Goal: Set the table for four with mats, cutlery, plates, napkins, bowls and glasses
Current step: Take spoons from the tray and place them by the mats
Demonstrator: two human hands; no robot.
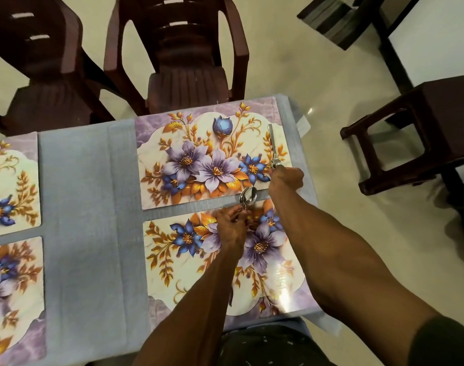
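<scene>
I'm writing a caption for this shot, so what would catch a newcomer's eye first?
The glossy floral mats, above all the far mat and the near mat on the grey tablecloth. Next, the right hand laying a knife along the far mat's right edge, while the left hand grips spoons over the gap between the two mats. Dark plastic chairs stand beyond the table.

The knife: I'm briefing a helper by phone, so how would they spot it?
Find the far right mat on the blue tablecloth. The knife lies along its right edge, gripped by the right hand. The other cutlery is spoons in the left hand.
</scene>
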